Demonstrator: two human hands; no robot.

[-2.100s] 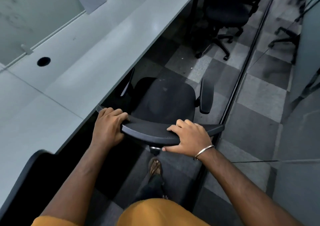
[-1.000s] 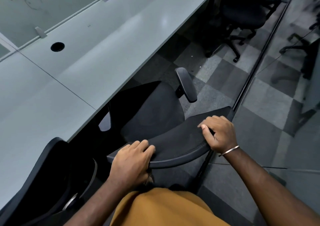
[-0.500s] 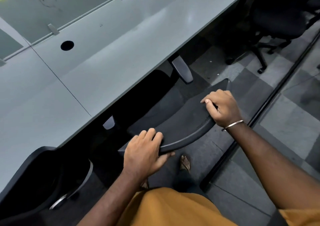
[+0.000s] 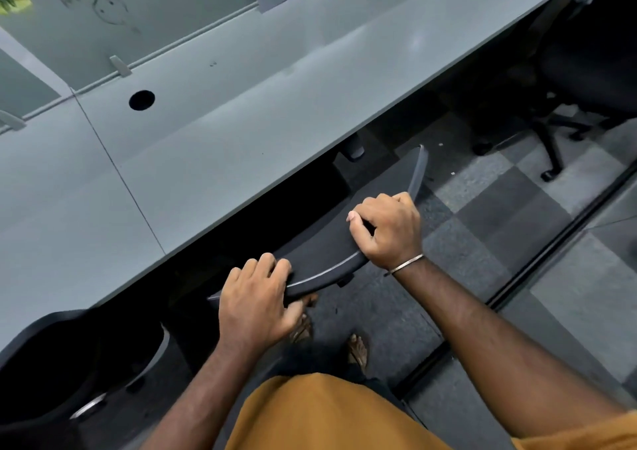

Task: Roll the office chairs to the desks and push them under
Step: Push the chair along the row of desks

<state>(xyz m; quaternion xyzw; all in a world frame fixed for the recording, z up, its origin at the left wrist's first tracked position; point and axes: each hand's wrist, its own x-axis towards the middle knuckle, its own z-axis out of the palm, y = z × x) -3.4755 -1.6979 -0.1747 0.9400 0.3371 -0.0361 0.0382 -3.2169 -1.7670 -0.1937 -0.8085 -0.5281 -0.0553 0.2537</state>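
Note:
A black office chair [image 4: 331,253] stands against the long grey desk [image 4: 213,160]. Its seat is hidden under the desktop, and only the curved top of the backrest and one grey armrest tip [image 4: 353,146] show. My left hand [image 4: 256,303] grips the left end of the backrest top, fingers over it and thumb beneath. My right hand [image 4: 387,230] grips the backrest top nearer its right end, a metal bangle on the wrist.
Another black chair [image 4: 62,363] sits tucked at the desk at lower left. A third black chair [image 4: 582,81] on castors stands at upper right. A dark floor rail [image 4: 551,243] runs diagonally along the checkered carpet on the right. My sandalled feet [image 4: 356,349] are just behind the chair.
The chair has turned to face the desk and rolled in, so its seat and armrests have slid under the desktop. Both hands kept their hold on the backrest top.

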